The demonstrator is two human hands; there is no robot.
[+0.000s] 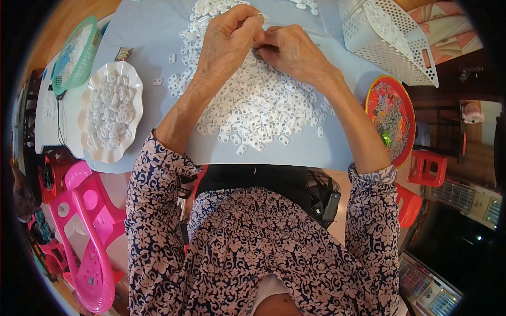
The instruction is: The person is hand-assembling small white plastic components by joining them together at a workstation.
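Over the far part of the table, both hands are raised close together above a heap of small white plastic pieces (253, 105), each with two round holes. My left hand (226, 47) is closed in a pinch, with a bit of a white piece (263, 17) showing at its fingertips. Beside it, my right hand (292, 51) has its thumb and fingers pressed together. What the right fingers hold is hidden. A few white pieces lie loose to the left of the heap.
At left stand a scalloped white dish (139, 97) of rounded white pieces and a green basket (95, 50). On the right are a white perforated basket (421, 71) and a red bowl (407, 105) of small grey metal-looking parts. Pink chairs (100, 253) and red stools (428, 168) flank the table.
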